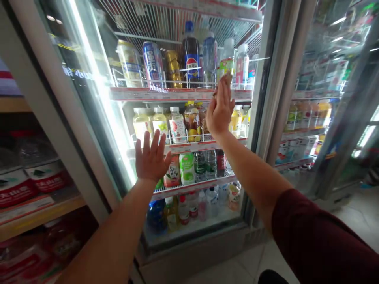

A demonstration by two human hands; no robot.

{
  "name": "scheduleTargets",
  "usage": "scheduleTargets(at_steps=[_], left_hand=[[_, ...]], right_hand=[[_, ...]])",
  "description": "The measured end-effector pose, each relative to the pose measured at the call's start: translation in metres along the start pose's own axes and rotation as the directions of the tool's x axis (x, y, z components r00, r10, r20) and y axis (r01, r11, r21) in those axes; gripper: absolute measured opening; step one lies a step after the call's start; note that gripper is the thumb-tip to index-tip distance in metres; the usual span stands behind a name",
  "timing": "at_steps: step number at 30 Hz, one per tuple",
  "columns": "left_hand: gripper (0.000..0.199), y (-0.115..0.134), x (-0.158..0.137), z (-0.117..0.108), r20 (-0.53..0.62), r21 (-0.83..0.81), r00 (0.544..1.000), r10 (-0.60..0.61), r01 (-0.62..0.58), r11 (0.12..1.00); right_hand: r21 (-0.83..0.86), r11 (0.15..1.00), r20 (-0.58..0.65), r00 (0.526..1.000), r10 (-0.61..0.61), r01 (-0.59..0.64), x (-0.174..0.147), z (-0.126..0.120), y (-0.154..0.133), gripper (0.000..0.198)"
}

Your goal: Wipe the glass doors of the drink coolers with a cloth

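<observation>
My left hand (151,157) is raised with its fingers spread, in front of the lower middle shelves of a drinks fridge. It holds nothing. Higher and to the right, my right hand (220,108) reaches up with its fingers stretched out close together. Nothing shows in it, and whether it touches the glass door I cannot tell. Behind its fingertips stands a bottle with a green label (226,59). Closest beyond my left fingers are white-capped bottles, one with a red fruit print (177,126). A cola bottle with a blue cap (192,55) stands on the shelf above.
Cans, including a blue one (152,65), line the upper shelf. More bottles fill the lower shelves, with a green-labelled bottle (187,169) among them. The metal door frame (280,79) runs along the right. Packed water bottles (44,173) sit on the left rack.
</observation>
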State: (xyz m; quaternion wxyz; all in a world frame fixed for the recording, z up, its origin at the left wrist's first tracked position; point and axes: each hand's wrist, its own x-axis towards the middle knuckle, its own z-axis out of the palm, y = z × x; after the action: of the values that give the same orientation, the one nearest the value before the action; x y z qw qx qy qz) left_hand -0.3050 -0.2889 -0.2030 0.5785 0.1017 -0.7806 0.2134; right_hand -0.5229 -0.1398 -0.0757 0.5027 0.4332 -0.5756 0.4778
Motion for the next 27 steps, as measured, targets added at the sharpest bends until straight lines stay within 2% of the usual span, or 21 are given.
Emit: scheduleTargets(at_steps=[2, 3, 4, 5, 6, 7, 8, 9, 10, 11, 12, 13, 14, 16, 18, 19, 20, 21, 23, 25, 27], left_hand=[[0.083, 0.000, 0.000, 0.000, -0.006, 0.004, 1.000, 0.005, -0.005, 1.000], [0.084, 0.000, 0.000, 0.000, -0.008, 0.008, 1.000, 0.009, -0.009, 1.000], [0.084, 0.000, 0.000, 0.000, -0.010, 0.011, 1.000, 0.015, -0.015, 1.000], [0.084, -0.001, 0.000, 0.000, -0.009, 0.013, 1.000, 0.019, -0.019, 1.000], [0.085, -0.001, 0.000, 0.000, -0.008, 0.014, 1.000, 0.022, -0.022, 1.000], [0.086, -0.001, 0.000, 0.000, -0.008, 0.014, 1.000, 0.023, -0.022, 1.000], [0.086, -0.001, 0.000, 0.000, -0.010, 0.011, 1.000, 0.022, -0.022, 1.000], [0.087, -0.001, 0.000, -0.001, -0.009, 0.006, 1.000, 0.020, -0.020, 1.000], [0.087, -0.001, 0.000, -0.001, -0.008, -0.001, 1.000, 0.015, -0.015, 1.000], [0.087, -0.001, 0.000, -0.001, -0.008, -0.010, 1.000, 0.009, -0.009, 1.000], [0.087, -0.001, 0.000, -0.001, -0.007, -0.021, 1.000, 0.000, -0.001, 1.000], [0.086, 0.000, 0.000, -0.001, -0.004, -0.033, 1.000, -0.007, 0.007, 0.999], [0.086, 0.000, -0.001, -0.001, 0.001, -0.040, 1.000, -0.011, 0.011, 0.999], [0.084, 0.000, -0.001, 0.000, 0.012, -0.043, 1.000, -0.019, 0.019, 0.999], [0.084, 0.000, -0.002, 0.000, 0.025, -0.047, 0.999, -0.026, 0.028, 0.998], [0.083, 0.000, -0.002, 0.000, 0.031, -0.050, 0.999, -0.030, 0.032, 0.998], [0.082, 0.000, -0.002, 0.000, 0.036, -0.054, 0.999, -0.036, 0.038, 0.998], [0.081, 0.001, -0.002, 0.000, 0.043, -0.059, 0.998, -0.045, 0.047, 0.997], [0.079, 0.002, 0.000, -0.002, 0.073, -0.077, 0.995, -0.067, 0.072, 0.994], [0.078, 0.004, 0.002, -0.004, 0.128, -0.108, 0.987, -0.097, 0.111, 0.988], [0.079, 0.006, 0.005, -0.006, 0.182, -0.135, 0.976, -0.121, 0.147, 0.980]], right_hand=[[-0.014, 0.999, 0.037, 0.998, -0.044, 0.045, 0.001, 0.001, -0.009, 0.066], [-0.031, 0.991, 0.108, 0.987, -0.123, 0.127, -0.003, 0.001, -0.016, 0.065], [-0.040, 0.971, 0.202, 0.954, -0.223, 0.236, -0.008, -0.001, -0.023, 0.064], [-0.037, 0.936, 0.296, 0.899, -0.323, 0.349, -0.012, -0.003, -0.028, 0.062], [-0.029, 0.899, 0.368, 0.840, -0.398, 0.438, -0.012, -0.005, -0.029, 0.061], [-0.031, 0.875, 0.403, 0.807, -0.431, 0.483, -0.009, -0.008, -0.027, 0.060], [-0.056, 0.880, 0.394, 0.820, -0.415, 0.472, -0.001, -0.010, -0.022, 0.059], [-0.100, 0.911, 0.342, 0.874, -0.346, 0.400, 0.009, -0.012, -0.015, 0.060], [-0.149, 0.950, 0.251, 0.940, -0.232, 0.274, 0.020, -0.013, -0.007, 0.061], [-0.181, 0.976, 0.145, 0.985, -0.098, 0.124, 0.031, -0.012, -0.001, 0.061], [-0.190, 0.982, 0.050, 0.999, 0.017, -0.008, 0.038, -0.010, 0.003, 0.062], [-0.184, 0.979, -0.011, 0.996, 0.084, -0.084, 0.042, -0.008, 0.003, 0.063], [-0.173, 0.981, -0.024, 0.996, 0.089, -0.092, 0.042, -0.006, 0.001, 0.064], [-0.138, 0.988, 0.079, 0.995, -0.061, 0.071, 0.033, -0.003, -0.008, 0.064], [-0.064, 0.955, 0.234, 0.935, -0.268, 0.290, 0.021, -0.004, -0.013, 0.062], [-0.033, 0.940, 0.273, 0.908, -0.318, 0.339, 0.017, -0.005, -0.012, 0.062], [-0.022, 0.943, 0.270, 0.910, -0.313, 0.331, 0.016, -0.007, -0.009, 0.062], [-0.034, 0.961, 0.228, 0.939, -0.259, 0.273, 0.016, -0.008, -0.006, 0.062], [-0.094, 0.993, 0.100, 0.993, -0.066, 0.076, 0.018, -0.009, -0.001, 0.065], [-0.170, 0.984, 0.050, 0.997, 0.060, -0.051, 0.015, -0.011, -0.004, 0.067], [-0.210, 0.977, 0.172, 0.985, -0.010, 0.046, 0.008, -0.016, -0.014, 0.066]])
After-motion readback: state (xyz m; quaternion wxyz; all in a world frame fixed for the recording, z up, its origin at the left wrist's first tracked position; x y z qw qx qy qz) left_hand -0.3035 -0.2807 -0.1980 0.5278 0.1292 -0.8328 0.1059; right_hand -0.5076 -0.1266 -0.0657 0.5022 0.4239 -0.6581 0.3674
